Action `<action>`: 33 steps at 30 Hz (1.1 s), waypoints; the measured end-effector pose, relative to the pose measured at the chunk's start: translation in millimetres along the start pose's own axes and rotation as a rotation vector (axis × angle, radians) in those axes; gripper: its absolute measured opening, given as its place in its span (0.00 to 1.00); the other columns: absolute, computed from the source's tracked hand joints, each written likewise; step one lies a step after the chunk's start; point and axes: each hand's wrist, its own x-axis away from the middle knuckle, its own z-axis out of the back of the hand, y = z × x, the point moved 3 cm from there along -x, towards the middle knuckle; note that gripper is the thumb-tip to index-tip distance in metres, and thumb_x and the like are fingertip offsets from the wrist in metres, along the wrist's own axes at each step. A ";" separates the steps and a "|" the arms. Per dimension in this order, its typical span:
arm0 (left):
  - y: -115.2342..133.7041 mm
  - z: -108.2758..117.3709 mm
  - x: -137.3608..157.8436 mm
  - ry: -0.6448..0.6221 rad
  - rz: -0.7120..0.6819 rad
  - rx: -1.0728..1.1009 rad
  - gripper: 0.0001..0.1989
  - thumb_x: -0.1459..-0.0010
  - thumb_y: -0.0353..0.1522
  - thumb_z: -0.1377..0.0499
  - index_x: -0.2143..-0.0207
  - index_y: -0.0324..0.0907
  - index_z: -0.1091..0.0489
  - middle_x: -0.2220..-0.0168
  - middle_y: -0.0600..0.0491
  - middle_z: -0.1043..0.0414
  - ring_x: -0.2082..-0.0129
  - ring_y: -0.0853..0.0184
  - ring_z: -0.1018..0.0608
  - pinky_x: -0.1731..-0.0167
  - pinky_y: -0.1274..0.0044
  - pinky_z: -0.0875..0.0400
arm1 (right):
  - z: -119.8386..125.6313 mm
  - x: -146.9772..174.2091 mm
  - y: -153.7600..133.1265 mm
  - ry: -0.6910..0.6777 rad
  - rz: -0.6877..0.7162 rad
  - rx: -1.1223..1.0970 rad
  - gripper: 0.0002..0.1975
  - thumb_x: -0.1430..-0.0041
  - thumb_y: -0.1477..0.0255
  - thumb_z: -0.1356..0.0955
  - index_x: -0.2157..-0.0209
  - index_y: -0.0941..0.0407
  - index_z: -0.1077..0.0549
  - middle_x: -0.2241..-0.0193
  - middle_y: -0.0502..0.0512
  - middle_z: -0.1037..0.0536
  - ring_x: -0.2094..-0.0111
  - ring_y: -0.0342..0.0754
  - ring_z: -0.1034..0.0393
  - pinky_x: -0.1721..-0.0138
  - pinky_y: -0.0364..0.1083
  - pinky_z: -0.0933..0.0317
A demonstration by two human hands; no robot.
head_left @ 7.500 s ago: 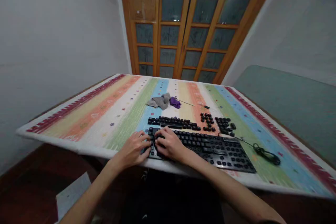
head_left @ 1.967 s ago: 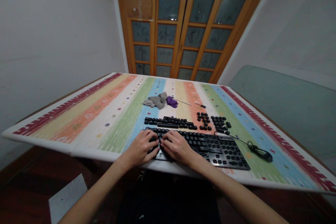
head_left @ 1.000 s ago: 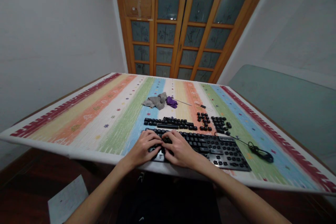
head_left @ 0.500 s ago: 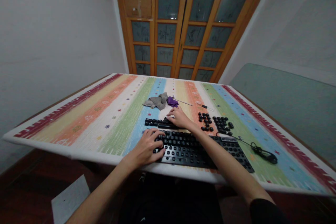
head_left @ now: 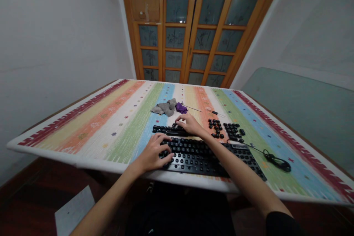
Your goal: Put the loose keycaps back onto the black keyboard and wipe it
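A black keyboard (head_left: 188, 156) lies along the near edge of the table, its upper rows fitted with keycaps and many lower positions bare. My left hand (head_left: 153, 153) rests on its left end, fingers spread and thumb apart over the keys. Beyond the keyboard, my right hand (head_left: 190, 124) reaches in among loose keycaps (head_left: 162, 129), thumb and fingertips pinched at a small black keycap (head_left: 174, 124). A long black spacebar (head_left: 177, 133) lies just below that hand. My right forearm hides part of the keyboard.
More loose keycaps (head_left: 233, 131) sit in groups to the right. A coiled cable (head_left: 278, 162) lies right of the keyboard. Grey cloth (head_left: 166, 108), purple cloth (head_left: 181, 108), a thin rod (head_left: 193, 108) and a small black-handled tool (head_left: 215, 113) lie farther back on the striped tablecloth (head_left: 91, 129).
My right fingertips have shifted slightly left and closed in on a keycap. My left thumb has moved up a little on the keyboard. The camera view has tilted slightly.
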 end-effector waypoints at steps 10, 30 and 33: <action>9.6 -2.2 -14.8 0.223 0.071 0.116 0.10 0.37 0.37 0.38 0.58 0.41 0.30 0.63 0.51 0.24 0.62 0.64 0.22 0.59 0.72 0.27 | 0.3 69.8 -46.1 -0.091 -0.079 -0.730 0.17 0.40 0.57 0.30 0.62 0.58 0.21 0.67 0.55 0.20 0.66 0.48 0.27 0.63 0.46 0.35; 12.9 -8.9 -5.4 0.228 0.086 0.211 0.03 0.38 0.30 0.39 0.61 0.41 0.26 0.61 0.50 0.22 0.60 0.65 0.20 0.57 0.73 0.24 | 1.5 5.7 0.4 -0.058 -0.105 -0.052 0.09 0.40 0.77 0.32 0.62 0.56 0.18 0.62 0.56 0.18 0.61 0.50 0.27 0.54 0.49 0.38; 9.4 -2.9 -4.5 0.241 0.108 0.188 0.03 0.38 0.29 0.39 0.62 0.41 0.25 0.60 0.49 0.22 0.59 0.65 0.21 0.55 0.72 0.25 | -9.6 -11.3 8.8 -0.078 -0.106 0.017 0.08 0.39 0.75 0.31 0.64 0.57 0.17 0.62 0.58 0.18 0.57 0.54 0.28 0.50 0.53 0.42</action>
